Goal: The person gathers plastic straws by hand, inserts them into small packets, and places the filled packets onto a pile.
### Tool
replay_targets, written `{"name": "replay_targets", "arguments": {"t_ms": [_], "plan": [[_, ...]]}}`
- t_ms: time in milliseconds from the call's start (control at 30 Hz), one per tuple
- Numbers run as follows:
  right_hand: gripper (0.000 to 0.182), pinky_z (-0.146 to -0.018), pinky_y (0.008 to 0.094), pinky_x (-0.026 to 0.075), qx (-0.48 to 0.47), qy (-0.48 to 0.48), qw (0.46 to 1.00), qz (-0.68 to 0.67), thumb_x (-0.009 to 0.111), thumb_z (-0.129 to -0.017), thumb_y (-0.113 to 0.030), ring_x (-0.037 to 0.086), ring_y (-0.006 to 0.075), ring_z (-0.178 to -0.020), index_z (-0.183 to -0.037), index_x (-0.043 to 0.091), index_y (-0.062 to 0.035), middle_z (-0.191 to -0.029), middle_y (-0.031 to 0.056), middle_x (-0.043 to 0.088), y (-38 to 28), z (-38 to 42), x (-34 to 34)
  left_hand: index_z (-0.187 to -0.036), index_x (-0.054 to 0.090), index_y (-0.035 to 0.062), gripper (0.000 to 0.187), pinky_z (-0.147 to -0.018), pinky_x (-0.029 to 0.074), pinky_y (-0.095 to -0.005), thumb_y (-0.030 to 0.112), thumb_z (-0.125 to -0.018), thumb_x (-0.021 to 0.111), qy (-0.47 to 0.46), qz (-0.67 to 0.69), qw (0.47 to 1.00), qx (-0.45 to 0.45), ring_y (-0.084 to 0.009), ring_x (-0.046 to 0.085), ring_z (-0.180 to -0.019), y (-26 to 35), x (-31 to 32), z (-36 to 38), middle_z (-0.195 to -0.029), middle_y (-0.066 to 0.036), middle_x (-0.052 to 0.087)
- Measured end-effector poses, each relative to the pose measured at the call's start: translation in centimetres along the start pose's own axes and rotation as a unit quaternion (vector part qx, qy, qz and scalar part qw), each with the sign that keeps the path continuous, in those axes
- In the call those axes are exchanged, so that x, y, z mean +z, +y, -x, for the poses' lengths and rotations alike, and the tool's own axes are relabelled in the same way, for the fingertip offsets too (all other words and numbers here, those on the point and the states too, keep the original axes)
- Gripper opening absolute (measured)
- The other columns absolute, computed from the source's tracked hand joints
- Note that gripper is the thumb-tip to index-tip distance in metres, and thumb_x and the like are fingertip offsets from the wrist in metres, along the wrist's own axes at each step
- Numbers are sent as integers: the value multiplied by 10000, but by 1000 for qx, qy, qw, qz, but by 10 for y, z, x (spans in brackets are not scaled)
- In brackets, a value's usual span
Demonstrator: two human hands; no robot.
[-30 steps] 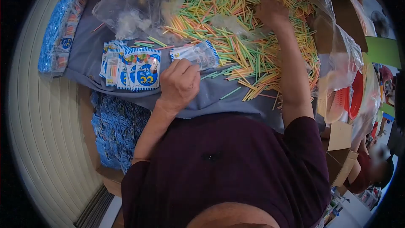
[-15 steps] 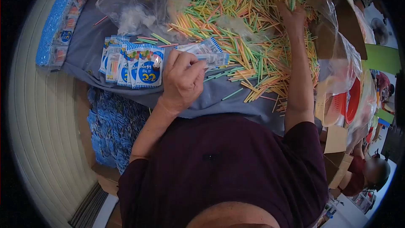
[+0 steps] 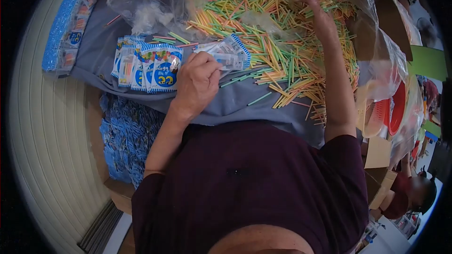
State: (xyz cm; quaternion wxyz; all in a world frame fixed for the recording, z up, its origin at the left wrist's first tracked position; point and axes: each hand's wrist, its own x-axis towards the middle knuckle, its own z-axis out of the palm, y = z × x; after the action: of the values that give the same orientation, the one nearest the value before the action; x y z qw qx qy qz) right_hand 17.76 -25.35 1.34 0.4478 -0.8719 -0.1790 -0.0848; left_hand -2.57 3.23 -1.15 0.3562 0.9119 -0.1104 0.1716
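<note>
My left hand [image 3: 197, 80] is closed, thumb against the curled fingers, over several small blue-and-white printed packets [image 3: 233, 54]. Whatever it pinches is hidden from view. To its left lies an overlapping row of similar packets [image 3: 165, 68] with blue print and striped ends. My right hand [image 3: 322, 19] reaches into a big heap of thin straw-like sticks [image 3: 268, 19] in yellow, green, orange and pink. Its thumb side is stretched out, and the other fingers are partly hidden; I see no sticks gripped in it.
A clear plastic bag [image 3: 146, 0] lies at the back. Further left is a long bagged stack of packets [image 3: 68, 26]. A box of blue packets [image 3: 127, 136] stands below the cloth-covered table's [image 3: 226, 108] edge. Red baskets [image 3: 395, 108] and another person [image 3: 405, 197] are at right.
My left hand has shifted slightly left. My right hand has moved a little up and left, and the green sticks that showed in it no longer appear there. The whole view has shifted slightly.
</note>
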Motion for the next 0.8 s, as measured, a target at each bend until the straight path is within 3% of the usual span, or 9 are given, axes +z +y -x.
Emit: {"name": "replay_targets", "arguments": {"t_ms": [133, 200, 233, 333, 367, 433, 567, 667, 800], "plan": [[502, -1119, 384, 339, 66, -73, 994, 47, 356, -1057, -475, 545, 281, -1245, -1266, 641, -118, -1268, 114, 636, -25, 0, -28, -831, 707, -7, 99, -660, 499, -316, -50, -742, 708, 20, 53, 998, -31, -226, 646, -747, 1, 1, -3, -789, -87, 651], [594, -1108, 408, 366, 68, -27, 918, -391, 349, -1045, -529, 552, 313, -1250, -1170, 659, -37, -1194, 134, 657, -9, -1, -20, -842, 706, -14, 110, -643, 492, -295, -48, -739, 727, 36, 88, 995, -40, -198, 645, -728, 2, 3, -3, -784, -84, 657], [594, -1108, 408, 366, 71, -35, 915, -395, 349, -1045, -529, 552, 313, -1250, -1170, 659, -37, -1194, 134, 657, -14, 3, -15, -852, 705, -21, 125, -627, 486, -275, -46, -736, 745, 54, 120, 990, -47, -171, 644, -708, 3, 3, -5, -779, -81, 663], [681, -1109, 550, 331, 111, -142, 601, -779, 325, -1010, -594, 525, 378, -1271, -1098, 673, -15, -1116, 166, 681, -56, 22, -7, -871, 707, -22, 127, -595, 503, -270, -11, -753, 752, 70, 175, 979, -74, -177, 654, -642, 15, -1, -20, -771, -94, 669], [681, -1109, 550, 331, 113, -145, 598, -780, 325, -1010, -594, 525, 378, -1271, -1098, 673, -15, -1116, 166, 681, -68, 20, -2, -878, 709, -28, 139, -595, 499, -250, 9, -768, 785, 71, 214, 971, -73, -125, 646, -646, 14, 3, -26, -761, -71, 673], [695, -1116, 564, 314, -160, -268, 795, -521, 296, -1014, -600, 522, 392, -1269, -1114, 674, -26, -1122, 178, 685, -89, 15, 7, -895, 709, -22, 146, -614, 493, -244, 0, -775, 790, 62, 277, 954, -93, -98, 627, -685, 17, 8, -35, -777, -46, 674], [730, -1101, 556, 347, -228, -284, 855, -369, 266, -1009, -616, 528, 388, -1258, -1092, 674, -16, -1131, 208, 680, -121, 11, 19, -920, 707, -11, 151, -626, 488, -236, 5, -797, 793, 41, 364, 924, -108, -63, 607, -716, 25, 9, -52, -804, -18, 675], [734, -1091, 536, 372, -146, -261, 892, -338, 265, -1012, -612, 540, 384, -1245, -1092, 665, -1, -1117, 210, 685, -117, 18, 24, -893, 709, -37, 142, -612, 501, -236, 12, -788, 791, 68, 314, 947, -5, -82, 632, -684, 28, 8, -59, -771, -56, 676], [739, -1089, 521, 384, -27, -229, 854, -466, 270, -1010, -617, 557, 376, -1228, -1087, 656, 8, -1107, 200, 689, -94, 13, 15, -886, 705, -42, 143, -613, 503, -238, 7, -784, 792, 55, 269, 962, 8, -83, 636, -693, 27, 10, -59, -784, -58, 677]]}}
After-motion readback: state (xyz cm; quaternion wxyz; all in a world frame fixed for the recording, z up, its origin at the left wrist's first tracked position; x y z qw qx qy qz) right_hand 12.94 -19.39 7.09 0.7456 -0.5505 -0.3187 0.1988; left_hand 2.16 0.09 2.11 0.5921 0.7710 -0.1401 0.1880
